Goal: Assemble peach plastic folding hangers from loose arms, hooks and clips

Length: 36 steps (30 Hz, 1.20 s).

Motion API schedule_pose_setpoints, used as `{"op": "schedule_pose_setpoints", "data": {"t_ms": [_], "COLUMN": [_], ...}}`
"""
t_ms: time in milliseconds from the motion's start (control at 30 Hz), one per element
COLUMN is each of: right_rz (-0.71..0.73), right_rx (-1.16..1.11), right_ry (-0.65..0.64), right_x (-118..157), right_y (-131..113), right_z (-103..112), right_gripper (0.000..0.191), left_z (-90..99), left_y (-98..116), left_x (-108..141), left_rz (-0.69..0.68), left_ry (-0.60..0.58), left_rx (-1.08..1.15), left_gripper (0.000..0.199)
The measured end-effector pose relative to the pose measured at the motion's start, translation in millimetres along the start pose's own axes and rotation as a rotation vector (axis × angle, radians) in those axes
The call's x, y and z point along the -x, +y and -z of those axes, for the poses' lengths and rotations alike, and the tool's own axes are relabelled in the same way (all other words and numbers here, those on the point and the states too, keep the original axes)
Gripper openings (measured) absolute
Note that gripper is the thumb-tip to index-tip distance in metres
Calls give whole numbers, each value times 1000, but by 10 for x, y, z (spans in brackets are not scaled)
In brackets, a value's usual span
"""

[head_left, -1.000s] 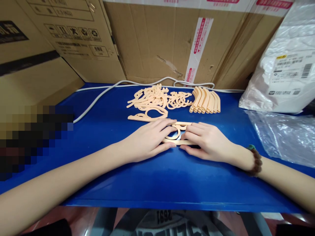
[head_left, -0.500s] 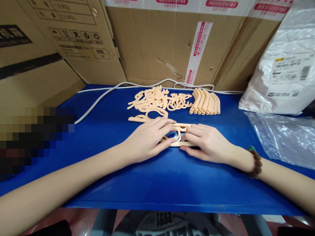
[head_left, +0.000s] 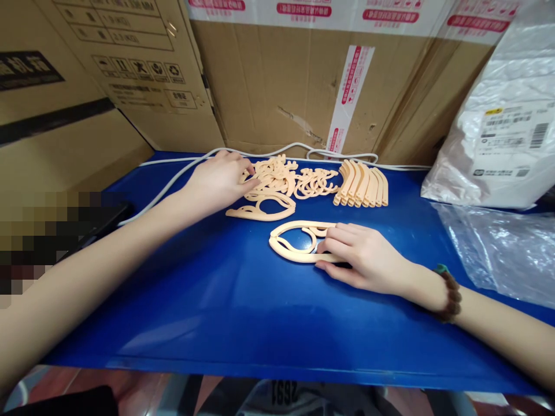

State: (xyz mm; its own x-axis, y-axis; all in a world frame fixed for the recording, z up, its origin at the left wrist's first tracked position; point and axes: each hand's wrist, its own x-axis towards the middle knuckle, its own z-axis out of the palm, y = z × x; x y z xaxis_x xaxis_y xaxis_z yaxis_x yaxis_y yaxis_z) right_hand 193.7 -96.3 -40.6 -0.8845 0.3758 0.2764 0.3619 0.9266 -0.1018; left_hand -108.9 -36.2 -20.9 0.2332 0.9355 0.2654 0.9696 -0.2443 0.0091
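Observation:
My right hand [head_left: 364,251] is wrapped round the right end of a beige plastic folding hanger [head_left: 288,254], which lies on the blue tabletop [head_left: 243,312]. Its left end shows as a pointed loop with a curved hook inside; the right end is hidden under my fingers. At the left edge of a heap of loose curved beige pieces [head_left: 277,176] is my left hand [head_left: 219,179], thumb and fingers apart. No piece shows clearly in it. Just below the heap lies another folded beige hanger [head_left: 260,215].
Small beige hooks [head_left: 314,182] lie in a pile beside a neat row of curved hanger arms [head_left: 362,184]. A white cable [head_left: 173,182] runs along the back. Cardboard boxes [head_left: 277,81] stand behind, with a white plastic parcel [head_left: 489,133] and clear plastic film [head_left: 503,254] at right.
My left hand has let go of the hanger and moved up and left to the heap of loose pieces. My right hand still grips the hanger in the same place.

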Motion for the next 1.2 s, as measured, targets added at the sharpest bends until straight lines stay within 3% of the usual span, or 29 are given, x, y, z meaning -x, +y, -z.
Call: {"op": "schedule_pose_setpoints", "data": {"t_ms": [100, 233, 400, 533, 600, 667, 767, 933, 1200], "right_rz": [3, 4, 3, 2, 4, -5, -38, -33, 114], "right_rx": [4, 12, 7, -4, -8, -6, 39, 133, 195], "right_ry": [-1, 1, -4, -4, 18, 63, 155, 264, 272], "right_x": [3, 4, 1, -3, -4, -2, 15, 50, 17], "right_y": [2, 3, 2, 5, 3, 0, -6, -4, -47], "right_z": [0, -4, -1, -2, -2, 0, 4, 4, 36], "right_gripper": [26, 26, 26, 25, 25, 30, 47, 50, 43], "left_z": [-135, -276, -262, -104, -18, 46, 87, 59, 3], "left_y": [-119, -219, -213, 2, 191, 412, 746, 1095, 1117], "left_x": [-87, -152, -162, -52, 54, 191, 432, 772, 924], "left_rz": [-36, -76, -25, 100, 137, 140, 20, -104, -297], "left_ry": [-34, 28, 82, 255, 281, 225, 85, -197, -77], "left_rx": [86, 188, 284, 505, 701, 861, 972, 932, 761], "left_gripper": [42, 38, 22, 17, 17, 24, 32, 24, 19]}}
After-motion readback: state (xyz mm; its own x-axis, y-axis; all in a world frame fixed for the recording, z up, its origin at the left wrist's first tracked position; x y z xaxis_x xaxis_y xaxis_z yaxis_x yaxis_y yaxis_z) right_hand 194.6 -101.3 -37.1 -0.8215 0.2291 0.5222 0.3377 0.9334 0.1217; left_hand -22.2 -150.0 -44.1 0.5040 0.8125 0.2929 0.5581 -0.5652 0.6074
